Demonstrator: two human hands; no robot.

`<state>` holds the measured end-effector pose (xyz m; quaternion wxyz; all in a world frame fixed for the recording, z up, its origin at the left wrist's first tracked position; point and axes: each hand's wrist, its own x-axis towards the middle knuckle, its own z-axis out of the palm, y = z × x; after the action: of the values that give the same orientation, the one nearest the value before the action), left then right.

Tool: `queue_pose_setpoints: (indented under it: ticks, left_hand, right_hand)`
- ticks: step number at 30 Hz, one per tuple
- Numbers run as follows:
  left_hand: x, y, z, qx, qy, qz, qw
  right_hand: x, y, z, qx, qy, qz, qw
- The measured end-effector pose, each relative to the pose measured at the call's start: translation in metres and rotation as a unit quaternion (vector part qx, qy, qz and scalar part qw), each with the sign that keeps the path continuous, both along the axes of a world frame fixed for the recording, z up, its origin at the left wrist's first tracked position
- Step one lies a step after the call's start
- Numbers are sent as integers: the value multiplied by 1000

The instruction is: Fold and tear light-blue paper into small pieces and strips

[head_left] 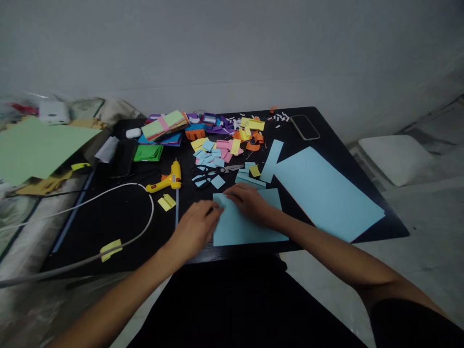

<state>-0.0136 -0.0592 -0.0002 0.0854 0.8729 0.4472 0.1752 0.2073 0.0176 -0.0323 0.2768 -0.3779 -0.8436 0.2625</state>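
A light blue sheet of paper [250, 227] lies at the front edge of the black table, under both hands. At its left edge, my left hand [199, 222] has its fingers and thumb closed on the paper. My right hand [250, 200] rests on the sheet near the top left corner, its fingers curled together and pressing on it. Just beyond the sheet lie black-handled scissors [221, 170], among small folded light blue paper pieces [210, 157]. A light blue paper strip [271, 161] sits behind my right hand.
A yellow glue gun [168, 179] with a white cable [150, 217] lies left. Larger blue sheets [329, 193] and a phone [305, 127] are right. Colored paper stacks [165, 125], orange scraps [255, 140] and a green sheet [36, 150] lie farther back and left.
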Motion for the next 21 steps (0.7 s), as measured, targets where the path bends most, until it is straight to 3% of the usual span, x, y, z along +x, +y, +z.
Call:
queue_pose_setpoints:
  ticks: [4,11,21]
  left_hand:
    - [5,-41,-8,-31,-13,-75,997]
    - [-2,-71,-11,17,56,-111,992]
    - [-7,-89,-10,47,25,-49,997]
  right_hand:
    - [-2,0,-8,31,12,4,999]
    - [-1,-2,-8,58,-26,21,998]
    - [-1,-4,-3,65,-37,19,997]
